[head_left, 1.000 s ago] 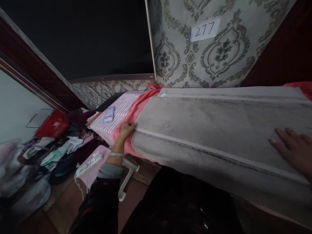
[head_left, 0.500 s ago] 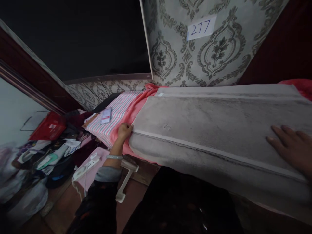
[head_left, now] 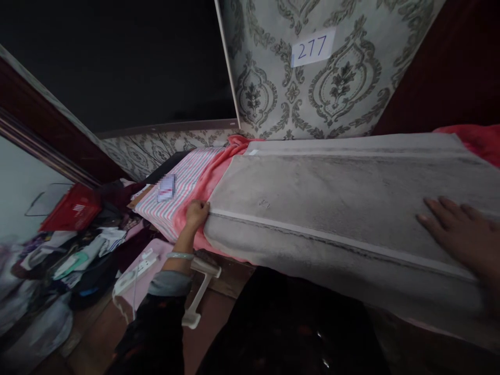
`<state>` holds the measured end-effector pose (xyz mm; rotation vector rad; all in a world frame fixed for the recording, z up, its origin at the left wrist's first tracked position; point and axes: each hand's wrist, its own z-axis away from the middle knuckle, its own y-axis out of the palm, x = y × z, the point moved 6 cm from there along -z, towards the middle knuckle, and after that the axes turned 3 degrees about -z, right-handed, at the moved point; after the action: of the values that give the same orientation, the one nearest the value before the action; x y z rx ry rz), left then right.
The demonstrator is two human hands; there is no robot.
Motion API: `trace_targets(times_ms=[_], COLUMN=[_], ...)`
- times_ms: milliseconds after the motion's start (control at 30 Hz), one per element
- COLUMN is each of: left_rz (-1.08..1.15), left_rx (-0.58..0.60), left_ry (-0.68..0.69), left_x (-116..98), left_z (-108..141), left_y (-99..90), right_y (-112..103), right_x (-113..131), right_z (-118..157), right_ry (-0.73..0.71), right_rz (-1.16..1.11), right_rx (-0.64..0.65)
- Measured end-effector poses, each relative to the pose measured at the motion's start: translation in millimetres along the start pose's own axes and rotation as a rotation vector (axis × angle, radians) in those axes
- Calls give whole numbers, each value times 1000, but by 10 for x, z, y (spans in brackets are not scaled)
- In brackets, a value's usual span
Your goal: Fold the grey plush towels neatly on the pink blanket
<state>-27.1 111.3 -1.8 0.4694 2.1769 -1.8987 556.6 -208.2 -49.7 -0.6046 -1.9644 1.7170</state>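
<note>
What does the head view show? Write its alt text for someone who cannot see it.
The left hand pinches the left edge of a long grey cloth; the right hand is spread palm-down over its right part. Pink cloth and striped cloth lie at the left; behind are a dark screen and patterned wallpaper bearing a 277 sign.

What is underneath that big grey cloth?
Red-pink fabric peeks out past the grey cloth's left end, with more red fabric at the far right. Whatever else lies beneath the grey cloth is covered.
</note>
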Motion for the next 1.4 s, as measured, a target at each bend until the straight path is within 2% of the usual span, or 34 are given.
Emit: trace_targets(times_ms=[300, 367, 433, 500, 533, 633, 733, 800, 900, 1033, 1100, 1200, 1400], left_rz=[-66, -108, -148, -146, -127, -20, 76, 124, 175, 166, 99, 23, 45], left_rx=[4, -98, -256, -341, -330, -179, -33, -2, -30, -71, -84, -95, -129], left_ry=[42, 103, 203, 327, 401, 654, 857, 968, 1107, 1221, 1243, 1247, 1248], left_x=[-117, -180, -302, -486, -604, -1034, -1465, -1726, -2075, -2416, -2499, -2510, -2450], left_z=[-8, 25, 129, 292, 383, 679, 950, 1089, 1240, 1387, 1438, 1459, 1397], left_y=[-66, -134, -211, -216, -177, 34, 249, 348, 458, 642, 749, 856, 883], right_y=[-236, -230, -218, -213, -212, -217, -265, -326, -409, -424, -410, -385, -379], right_x=[142, 128, 164, 257, 309, 420, 439, 441, 504, 538, 474, 302, -98], right_z=[39, 57, 145, 315, 421, 726, 909, 966, 993, 964, 960, 992, 1091], right_ry=[40, 30, -38, -159, -217, -324, -331, -320, -355, -396, -391, -353, -232], right_rz=[-151, -208, -296, -411, -469, -587, -608, -582, -532, -561, -570, -513, -342], right_rx=[49, 41, -25, -132, -185, -300, -354, -376, -381, -375, -394, -421, -495])
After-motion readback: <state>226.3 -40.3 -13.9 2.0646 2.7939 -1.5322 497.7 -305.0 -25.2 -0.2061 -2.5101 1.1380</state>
